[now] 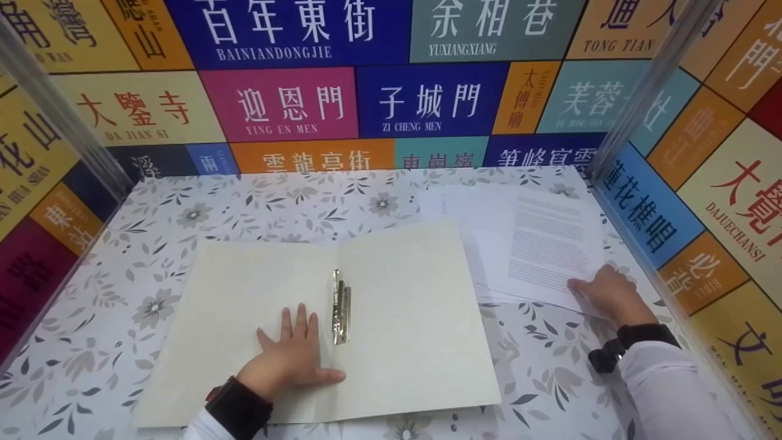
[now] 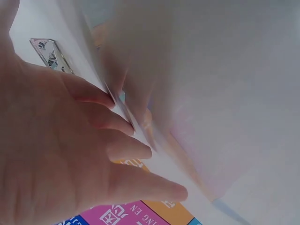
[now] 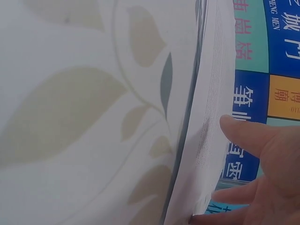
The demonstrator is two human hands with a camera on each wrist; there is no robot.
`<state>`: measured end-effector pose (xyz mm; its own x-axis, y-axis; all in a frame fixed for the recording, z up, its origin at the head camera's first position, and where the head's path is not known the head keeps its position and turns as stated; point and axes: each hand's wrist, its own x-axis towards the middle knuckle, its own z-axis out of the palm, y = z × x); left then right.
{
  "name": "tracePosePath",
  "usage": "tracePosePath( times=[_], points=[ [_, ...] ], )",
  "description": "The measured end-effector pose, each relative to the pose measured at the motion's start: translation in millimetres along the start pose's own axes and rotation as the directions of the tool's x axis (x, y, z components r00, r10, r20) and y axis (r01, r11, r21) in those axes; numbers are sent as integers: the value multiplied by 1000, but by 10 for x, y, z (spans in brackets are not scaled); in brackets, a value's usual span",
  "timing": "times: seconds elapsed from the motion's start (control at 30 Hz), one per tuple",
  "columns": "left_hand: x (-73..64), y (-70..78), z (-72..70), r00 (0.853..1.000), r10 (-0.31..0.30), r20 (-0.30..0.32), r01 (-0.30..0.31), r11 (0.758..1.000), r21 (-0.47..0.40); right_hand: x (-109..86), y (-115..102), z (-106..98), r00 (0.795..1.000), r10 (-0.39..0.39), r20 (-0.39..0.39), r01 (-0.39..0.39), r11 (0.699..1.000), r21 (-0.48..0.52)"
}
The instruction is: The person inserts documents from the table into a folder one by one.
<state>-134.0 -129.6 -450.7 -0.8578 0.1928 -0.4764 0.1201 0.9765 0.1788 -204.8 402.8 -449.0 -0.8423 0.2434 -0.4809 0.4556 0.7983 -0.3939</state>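
Observation:
A cream folder [image 1: 415,342] lies opened flat on the table, with a metal clip [image 1: 341,308] along its spine. My left hand [image 1: 290,360] rests on its left cover, fingers spread, the thumb reaching toward the spine below the clip. In the left wrist view the clip [image 2: 50,55] shows beyond the hand. Sheets of paper [image 1: 547,244], the top one printed, lie right of the folder and partly behind its right cover. My right hand [image 1: 614,296] is at their near right corner, thumb over the top sheet. In the right wrist view its fingers [image 3: 239,192] extend at the paper's edge.
The table [image 1: 153,269] has a floral leaf-patterned cover. Panels with colourful Chinese place-name signs [image 1: 278,104] stand at the back and on both sides. The right panel [image 1: 647,214] rises close to the papers and the right hand.

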Motion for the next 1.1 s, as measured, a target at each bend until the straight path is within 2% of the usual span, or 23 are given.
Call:
tracePosePath(
  times=[0.23,0.43,0.83,1.1],
  points=[
    [-10,105,-18,999,-46,-12,46,999,24,15,-14,23,998,-6,-59,0,995,-96],
    [-30,150,-37,997,-83,3,83,996,37,37,-30,66,996,-6,-86,-6,990,-139],
    [-60,-60,-73,995,-101,15,101,995,-6,33,1,96,994,-38,-105,23,990,-142],
    [-63,-77,-86,996,-92,22,93,995,-39,71,-72,83,992,-12,-126,0,995,-96]
  ],
)
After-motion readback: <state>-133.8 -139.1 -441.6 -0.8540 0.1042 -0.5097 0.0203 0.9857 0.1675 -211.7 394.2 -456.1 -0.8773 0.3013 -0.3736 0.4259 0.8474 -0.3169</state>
